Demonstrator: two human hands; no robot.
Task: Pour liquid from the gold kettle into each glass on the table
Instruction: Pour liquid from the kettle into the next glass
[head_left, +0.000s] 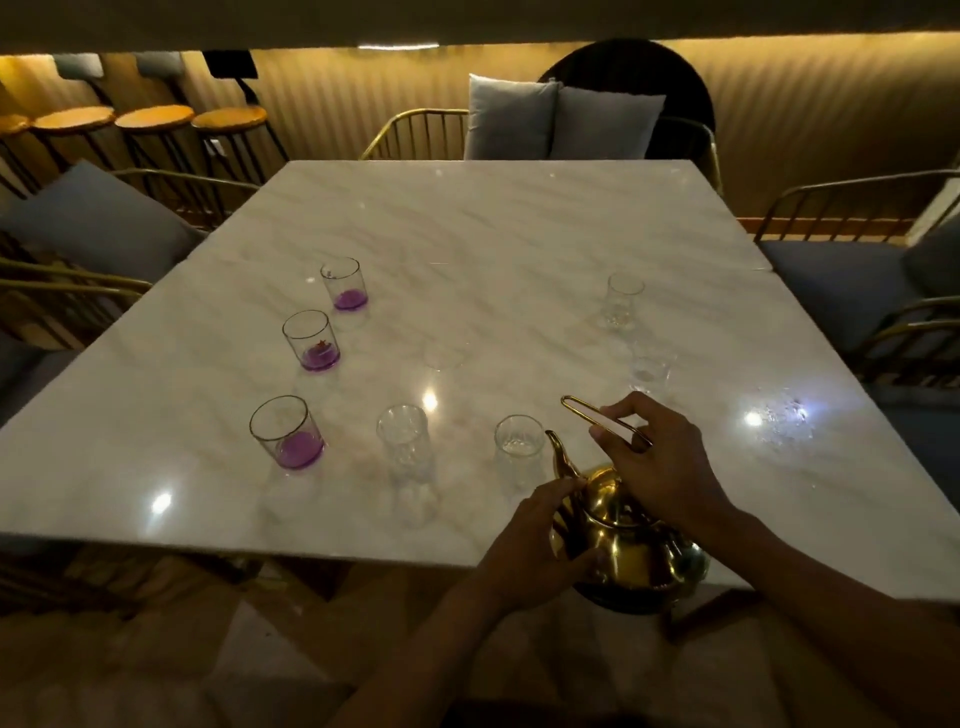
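Right hand (660, 457) is curled round the thin looped handle (605, 418) of the gold kettle (628, 540), pinching it between thumb and fingers. Left hand (535, 540) rests with straight fingers against the kettle's body just below the spout (558, 452), steadying it. The kettle sits at the near edge of the worktop (467, 234), spout aimed away from the person, and whether its base is lifted I cannot tell.

Just beyond the spout stands a clear glass (519, 441), apparently empty, with a taller clear glass (402, 441) further to the left of the hands. Well to the left, three tumblers (288, 434) already hold purple liquid. More clear glasses (623, 301) stand beyond the right hand.

Judging by this, pouring is partly done and the nearest clear glass looks next: lift by the handle, bring the spout over its rim, tip slowly.
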